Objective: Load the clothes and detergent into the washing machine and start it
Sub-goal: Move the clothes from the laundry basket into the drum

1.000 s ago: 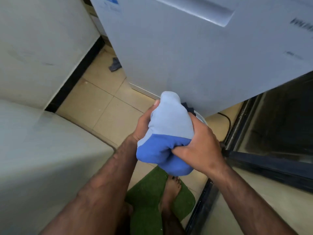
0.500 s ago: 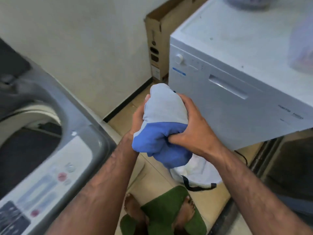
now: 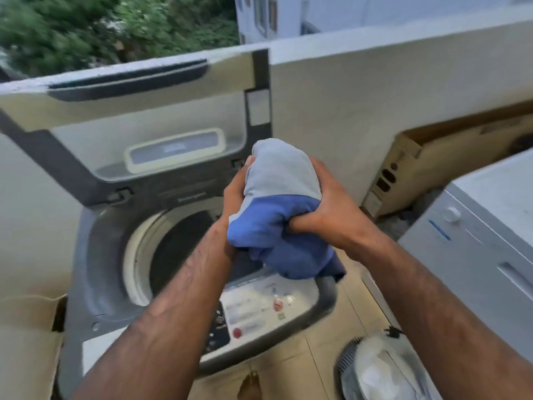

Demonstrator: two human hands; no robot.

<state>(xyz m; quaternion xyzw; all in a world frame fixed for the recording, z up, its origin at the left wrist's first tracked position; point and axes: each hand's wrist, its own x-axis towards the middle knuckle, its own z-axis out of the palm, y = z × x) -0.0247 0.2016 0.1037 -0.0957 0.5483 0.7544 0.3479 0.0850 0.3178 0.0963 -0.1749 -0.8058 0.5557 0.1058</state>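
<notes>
A bundled garment (image 3: 281,203), pale grey on top and blue below, is gripped between my left hand (image 3: 235,194) and my right hand (image 3: 331,209). It hangs above the front right part of the top-loading washing machine (image 3: 95,255), over the control panel (image 3: 259,310) and beside the drum opening (image 3: 176,246). The machine's lid (image 3: 138,116) stands raised at the back. The drum looks dark inside; its contents cannot be made out. No detergent is visible.
A white appliance (image 3: 476,243) stands at the right, with a cardboard box (image 3: 427,168) behind it against the low wall (image 3: 375,90). A laundry basket (image 3: 375,370) with white cloth sits on the tiled floor at lower right. Another cardboard box (image 3: 26,336) is at the left.
The view has swung left and up from the white appliance to the washing machine. Both hands have carried the bundled garment over the machine's front right part.
</notes>
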